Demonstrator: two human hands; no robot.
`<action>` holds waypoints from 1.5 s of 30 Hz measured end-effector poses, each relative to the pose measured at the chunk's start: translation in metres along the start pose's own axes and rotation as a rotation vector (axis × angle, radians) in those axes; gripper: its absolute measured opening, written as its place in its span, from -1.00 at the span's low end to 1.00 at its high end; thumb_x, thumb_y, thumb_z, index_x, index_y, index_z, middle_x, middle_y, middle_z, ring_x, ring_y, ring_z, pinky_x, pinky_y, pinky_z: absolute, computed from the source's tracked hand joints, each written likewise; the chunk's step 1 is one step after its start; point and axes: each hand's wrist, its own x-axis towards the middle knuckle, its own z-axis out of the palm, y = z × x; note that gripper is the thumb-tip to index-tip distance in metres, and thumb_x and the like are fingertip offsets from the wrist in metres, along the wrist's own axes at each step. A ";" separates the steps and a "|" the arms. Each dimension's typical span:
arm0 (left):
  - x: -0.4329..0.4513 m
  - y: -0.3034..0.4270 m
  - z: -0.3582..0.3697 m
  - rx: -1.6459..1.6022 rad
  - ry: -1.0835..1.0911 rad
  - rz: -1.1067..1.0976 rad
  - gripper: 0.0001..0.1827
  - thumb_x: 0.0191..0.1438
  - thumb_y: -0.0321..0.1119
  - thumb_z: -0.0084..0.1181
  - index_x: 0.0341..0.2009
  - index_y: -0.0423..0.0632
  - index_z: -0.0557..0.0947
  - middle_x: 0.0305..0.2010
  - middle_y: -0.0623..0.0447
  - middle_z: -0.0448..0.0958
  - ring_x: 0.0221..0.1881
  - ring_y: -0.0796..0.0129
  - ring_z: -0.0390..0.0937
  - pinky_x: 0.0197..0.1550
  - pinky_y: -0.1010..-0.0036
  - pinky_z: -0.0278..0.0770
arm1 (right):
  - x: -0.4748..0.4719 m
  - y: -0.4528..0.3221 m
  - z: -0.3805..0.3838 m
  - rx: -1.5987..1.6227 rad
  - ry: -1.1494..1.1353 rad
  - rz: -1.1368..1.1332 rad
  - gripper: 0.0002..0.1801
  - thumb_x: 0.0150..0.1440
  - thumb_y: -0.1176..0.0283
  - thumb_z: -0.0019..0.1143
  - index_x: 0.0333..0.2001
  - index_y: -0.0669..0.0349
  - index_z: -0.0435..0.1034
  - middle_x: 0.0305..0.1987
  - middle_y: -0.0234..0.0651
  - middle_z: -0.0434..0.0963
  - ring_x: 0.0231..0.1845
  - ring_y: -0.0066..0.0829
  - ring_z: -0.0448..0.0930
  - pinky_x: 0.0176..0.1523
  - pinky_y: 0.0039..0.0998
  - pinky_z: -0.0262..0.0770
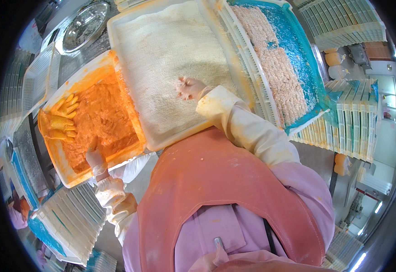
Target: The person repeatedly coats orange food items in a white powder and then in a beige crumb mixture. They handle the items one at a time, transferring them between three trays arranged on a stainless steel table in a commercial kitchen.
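Observation:
My left hand (96, 157) reaches into a white plastic tub (55, 166) of orange, batter-like meat mixture (106, 108); its fingertips are sunk in the mix, so their grip is hidden. Yellow rubber gloves (60, 119) lie at the tub's left end. Above a large white tray (152, 144) of pale crumbs (170, 61) is my right hand (190, 89), its fingers coated with crumbs and curled; whether it holds a piece cannot be told. To the right, rows of crumb-coated pieces (279, 74) lie on a blue sheet (295, 37) in another tray.
A round metal pan (85, 27) stands at the upper left, near an empty perforated white basket (39, 74). Stacked white trays (351, 119) rise at the right, more trays (72, 217) at the lower left. A person in pink (17, 216) is partly visible at the far left.

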 end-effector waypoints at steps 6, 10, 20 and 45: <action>0.007 0.042 0.002 -0.217 -0.081 0.184 -0.71 -0.07 -0.52 -0.05 -0.18 -0.20 0.49 -0.22 -0.03 0.49 -0.21 0.44 0.43 -0.18 0.60 0.34 | 0.000 0.034 -0.005 -0.610 0.216 0.040 -0.43 -0.01 0.23 -0.02 0.03 0.27 0.10 -0.15 -0.23 0.39 -0.21 -0.50 0.42 -0.16 -0.53 0.31; 0.003 0.106 0.024 -0.137 -0.150 0.375 -0.73 -0.07 -0.52 -0.05 -0.19 -0.18 0.50 -0.21 -0.01 0.48 -0.21 0.43 0.42 -0.17 0.60 0.33 | -0.010 0.025 -0.015 -0.534 0.154 0.087 -0.44 -0.03 0.19 -0.02 0.00 0.28 0.15 -0.08 -0.17 0.35 -0.13 -0.46 0.38 -0.07 -0.51 0.25; -0.008 0.156 0.050 -0.097 -0.169 0.360 -0.73 -0.08 -0.52 -0.03 -0.20 -0.14 0.51 -0.20 -0.03 0.47 -0.21 0.39 0.42 -0.18 0.59 0.33 | 0.035 0.034 0.038 -0.597 0.055 -0.381 -0.76 -0.06 0.33 -0.02 -0.31 0.23 0.38 -0.40 -0.25 0.48 -0.35 -0.43 0.46 -0.28 -0.47 0.33; 0.014 0.154 0.224 0.404 -0.665 0.556 -0.62 -0.02 -0.49 -0.21 -0.06 0.01 0.42 -0.29 -0.05 0.48 -0.28 0.30 0.42 -0.26 0.47 0.36 | -0.014 -0.003 -0.075 -0.843 0.534 -0.207 -0.49 0.01 0.10 -0.16 -0.09 0.28 0.25 -0.05 -0.09 0.32 0.04 -0.27 0.28 0.09 -0.39 0.13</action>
